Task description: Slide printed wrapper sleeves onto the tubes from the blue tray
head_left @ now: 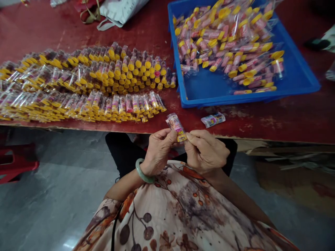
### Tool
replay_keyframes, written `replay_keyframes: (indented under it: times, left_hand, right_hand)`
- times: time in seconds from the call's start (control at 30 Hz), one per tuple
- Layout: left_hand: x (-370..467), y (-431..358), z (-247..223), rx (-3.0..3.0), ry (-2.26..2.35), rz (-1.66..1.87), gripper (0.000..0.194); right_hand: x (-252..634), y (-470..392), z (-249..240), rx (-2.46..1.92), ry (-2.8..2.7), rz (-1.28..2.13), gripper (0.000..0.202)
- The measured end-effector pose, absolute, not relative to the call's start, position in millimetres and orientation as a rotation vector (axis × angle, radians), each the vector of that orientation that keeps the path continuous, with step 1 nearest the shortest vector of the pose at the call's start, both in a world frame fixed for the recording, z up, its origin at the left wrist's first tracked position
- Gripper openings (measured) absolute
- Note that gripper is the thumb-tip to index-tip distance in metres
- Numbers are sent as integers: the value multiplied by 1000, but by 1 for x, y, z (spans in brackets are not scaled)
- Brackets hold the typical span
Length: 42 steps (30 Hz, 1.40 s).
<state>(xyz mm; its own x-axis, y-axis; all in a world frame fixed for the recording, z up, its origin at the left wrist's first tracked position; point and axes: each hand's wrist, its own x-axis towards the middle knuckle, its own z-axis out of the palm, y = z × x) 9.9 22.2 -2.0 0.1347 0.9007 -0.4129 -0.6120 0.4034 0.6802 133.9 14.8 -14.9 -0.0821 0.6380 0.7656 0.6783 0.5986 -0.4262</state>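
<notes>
In front of my lap, a small printed plastic sleeve (176, 124) with pink and yellow print is held tilted between both hands. The thumb and fingers of my left hand (159, 149) pinch its left side. At its lower right corner, my right hand (206, 150) is closed in a pinch. Whether anything is inside the sleeve I cannot tell. To the right on the table's near edge lies another printed piece of plastic (213, 119), touched by neither hand.
Rows of yellow-capped tubes (115, 104) are stacked along the left of the red table (146, 28). A blue tray (248, 99) at the right holds many bagged pink tubes (211, 33). A white bag (123, 10) lies behind. A red stool (19, 160) stands at left.
</notes>
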Motion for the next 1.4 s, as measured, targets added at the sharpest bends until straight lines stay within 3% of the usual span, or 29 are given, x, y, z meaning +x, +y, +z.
replay_keyframes:
  times: [0.87, 1.2, 1.4]
  left_hand:
    - [11, 26, -13, 392, 951, 1154, 37]
    - [-2, 34, -16, 445, 838, 1134, 35]
    - [-3, 36, -12, 473, 855, 1112, 38]
  right_hand:
    - [124, 23, -21, -1144, -1819, -305, 13]
    - [126, 24, -11, -1156, -1756, 218, 8]
    - [126, 24, -8, -1209, -1733, 246, 7]
